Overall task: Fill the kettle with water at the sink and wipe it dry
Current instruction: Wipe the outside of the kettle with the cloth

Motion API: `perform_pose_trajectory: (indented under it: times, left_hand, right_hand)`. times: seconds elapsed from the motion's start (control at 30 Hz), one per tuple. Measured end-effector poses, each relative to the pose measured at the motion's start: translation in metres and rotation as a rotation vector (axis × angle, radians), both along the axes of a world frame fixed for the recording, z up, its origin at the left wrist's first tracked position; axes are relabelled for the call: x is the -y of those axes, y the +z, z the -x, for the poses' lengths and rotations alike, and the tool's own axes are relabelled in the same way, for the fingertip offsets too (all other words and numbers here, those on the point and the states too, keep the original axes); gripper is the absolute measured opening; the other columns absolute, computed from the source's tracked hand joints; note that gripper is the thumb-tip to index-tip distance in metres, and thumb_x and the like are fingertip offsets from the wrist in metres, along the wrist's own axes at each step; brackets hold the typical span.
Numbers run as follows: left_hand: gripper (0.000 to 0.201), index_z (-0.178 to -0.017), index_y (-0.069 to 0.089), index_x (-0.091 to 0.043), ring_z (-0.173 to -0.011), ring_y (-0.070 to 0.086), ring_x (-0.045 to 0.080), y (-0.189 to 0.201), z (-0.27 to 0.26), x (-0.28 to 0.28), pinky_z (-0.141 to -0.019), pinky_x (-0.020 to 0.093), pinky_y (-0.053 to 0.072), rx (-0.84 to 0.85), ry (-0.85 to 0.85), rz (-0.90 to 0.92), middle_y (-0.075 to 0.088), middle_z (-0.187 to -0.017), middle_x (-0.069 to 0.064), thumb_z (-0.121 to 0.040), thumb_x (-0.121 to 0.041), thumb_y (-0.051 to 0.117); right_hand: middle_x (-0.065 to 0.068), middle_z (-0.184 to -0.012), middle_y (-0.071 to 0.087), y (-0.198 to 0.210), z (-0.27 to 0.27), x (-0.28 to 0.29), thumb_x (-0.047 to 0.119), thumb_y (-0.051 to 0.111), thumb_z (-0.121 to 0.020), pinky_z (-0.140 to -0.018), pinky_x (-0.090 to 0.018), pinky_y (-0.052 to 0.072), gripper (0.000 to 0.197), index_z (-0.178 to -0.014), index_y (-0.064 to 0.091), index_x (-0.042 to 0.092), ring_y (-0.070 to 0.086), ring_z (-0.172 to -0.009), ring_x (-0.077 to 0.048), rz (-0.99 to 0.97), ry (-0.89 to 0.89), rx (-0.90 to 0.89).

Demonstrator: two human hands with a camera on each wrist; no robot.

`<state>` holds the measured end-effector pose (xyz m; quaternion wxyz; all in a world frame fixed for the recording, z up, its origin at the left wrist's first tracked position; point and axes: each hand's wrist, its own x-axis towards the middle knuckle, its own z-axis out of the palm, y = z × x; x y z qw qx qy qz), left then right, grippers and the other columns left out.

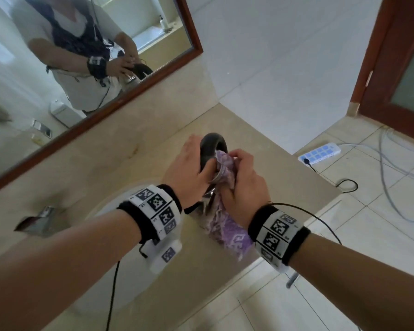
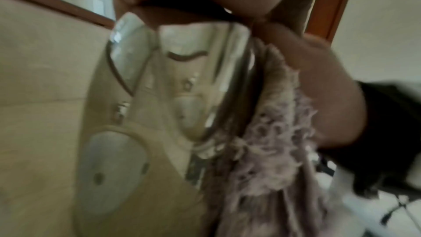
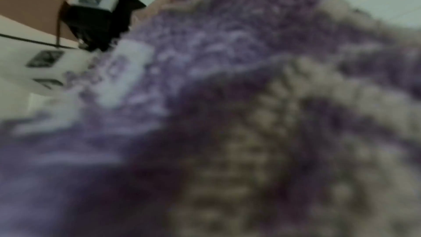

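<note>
Kettle: polished steel body with a black looped handle, held up above the counter, just right of the sink.
Left hand: fingers wrapped over the kettle's top at the base of the handle, gripping it.
Right hand: fingers curled around a bunched towel, pressing it against the kettle's right side.
Towel: purple with a pale woven pattern, draped down the kettle's right side; fills the blurred right wrist view.
Sink: white oval basin set in the counter, left of and below the kettle; seen beside the kettle's body in the left wrist view.
Tap: chrome, left of the sink.
Counter: beige stone, beneath the kettle.
Mirror: wood-framed, behind the sink; reflects both hands at the kettle.
Power strip: on the tiled floor, well right of the sink.
</note>
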<state>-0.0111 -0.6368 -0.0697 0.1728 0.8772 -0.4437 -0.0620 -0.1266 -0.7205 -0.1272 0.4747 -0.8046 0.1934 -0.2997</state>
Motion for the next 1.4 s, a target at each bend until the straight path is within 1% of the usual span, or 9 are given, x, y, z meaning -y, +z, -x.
perform_pose_trajectory:
  times: [0.1, 0.23, 0.33, 0.53, 0.73, 0.9, 1.13, 1.27, 1.4]
  left_hand:
    - [0.041, -0.131, 0.045, -0.020, -0.091, 0.061, 0.019, -0.003, 0.003, 0.007, -0.079, 0.035, 0.049, 0.046, 0.060, -0.003, 0.062, -0.107, -0.001, -0.097, -0.041, 0.037]
    - [0.059, -0.142, 0.041, -0.022, -0.103, 0.060, 0.018, -0.004, -0.006, 0.003, -0.091, 0.038, 0.051, 0.038, -0.008, 0.000, 0.063, -0.120, 0.001, -0.089, -0.047, 0.034]
    - [0.056, -0.144, 0.042, -0.018, -0.111, 0.058, 0.018, -0.001, -0.012, 0.003, -0.091, 0.027, 0.043, 0.039, -0.078, 0.025, 0.061, -0.130, 0.003, -0.091, -0.037, 0.041]
    - [0.047, -0.133, 0.057, -0.021, -0.114, 0.060, 0.012, 0.001, -0.018, 0.004, -0.094, 0.028, 0.047, -0.005, -0.160, 0.082, 0.063, -0.131, -0.006, -0.097, -0.042, 0.036]
    - [0.059, -0.147, 0.041, -0.015, -0.124, 0.051, 0.015, 0.001, -0.017, 0.003, -0.100, 0.022, 0.034, 0.047, -0.117, 0.017, 0.053, -0.143, 0.001, -0.090, -0.031, 0.039]
    - [0.061, -0.145, 0.042, -0.015, -0.112, 0.056, 0.015, -0.003, -0.018, 0.004, -0.096, 0.032, 0.046, 0.046, -0.135, 0.014, 0.059, -0.134, 0.000, -0.090, -0.038, 0.033]
    - [0.063, -0.144, 0.044, -0.015, -0.115, 0.056, 0.016, -0.005, -0.021, 0.004, -0.099, 0.040, 0.046, 0.010, -0.123, 0.045, 0.059, -0.132, 0.001, -0.087, -0.040, 0.033]
    - [0.067, -0.144, 0.044, -0.015, -0.117, 0.056, 0.021, -0.008, -0.026, 0.004, -0.099, 0.041, 0.046, 0.013, -0.147, 0.031, 0.060, -0.132, 0.004, -0.084, -0.044, 0.033]
    - [0.063, -0.139, 0.049, -0.016, -0.110, 0.060, 0.023, -0.009, -0.027, 0.005, -0.095, 0.040, 0.048, 0.038, -0.156, 0.045, 0.064, -0.124, 0.005, -0.084, -0.044, 0.034]
  right_hand:
    - [0.007, -0.086, 0.057, -0.023, 0.009, -0.003, 0.023, 0.048, -0.094, -0.059, -0.023, 0.040, 0.039, -0.129, 0.035, 0.015, 0.055, -0.064, -0.016, -0.151, -0.068, -0.096]
    - [0.008, -0.086, 0.058, -0.042, 0.019, -0.012, 0.022, 0.045, -0.095, -0.060, -0.023, 0.043, 0.042, -0.133, 0.030, 0.021, 0.055, -0.062, -0.011, -0.179, -0.006, -0.172]
    - [0.004, -0.087, 0.064, -0.020, 0.006, -0.008, 0.032, 0.041, -0.090, -0.060, -0.028, 0.050, 0.040, -0.127, 0.028, 0.026, 0.060, -0.064, -0.016, -0.043, 0.034, -0.070]
    - [0.003, -0.079, 0.062, 0.014, -0.032, 0.027, 0.040, 0.037, -0.098, -0.059, -0.032, 0.048, 0.023, -0.109, 0.041, 0.020, 0.060, -0.061, -0.024, 0.118, 0.072, -0.043]
    - [0.003, -0.076, 0.058, -0.022, -0.032, 0.037, 0.034, 0.035, -0.101, -0.060, -0.030, 0.044, 0.019, -0.099, 0.038, 0.015, 0.058, -0.065, -0.018, -0.139, 0.029, -0.097]
    - [0.010, -0.075, 0.052, -0.051, -0.017, 0.022, 0.030, 0.034, -0.102, -0.057, -0.026, 0.037, 0.016, -0.102, 0.040, 0.015, 0.054, -0.068, -0.013, -0.340, -0.087, -0.163]
    - [0.000, -0.090, 0.062, -0.057, 0.013, -0.057, 0.030, 0.039, -0.097, -0.073, -0.030, 0.046, 0.011, -0.096, 0.029, 0.034, 0.062, -0.080, -0.017, -0.453, -0.236, -0.077]
    - [-0.002, -0.083, 0.064, -0.009, -0.004, -0.052, 0.029, 0.045, -0.093, -0.061, -0.029, 0.045, 0.013, -0.100, 0.034, 0.028, 0.060, -0.069, -0.023, -0.301, -0.275, -0.008]
    - [0.008, -0.068, 0.054, 0.001, -0.019, -0.019, 0.033, 0.040, -0.097, -0.046, -0.019, 0.033, 0.011, -0.094, 0.031, 0.028, 0.049, -0.054, -0.008, -0.172, -0.249, -0.030]
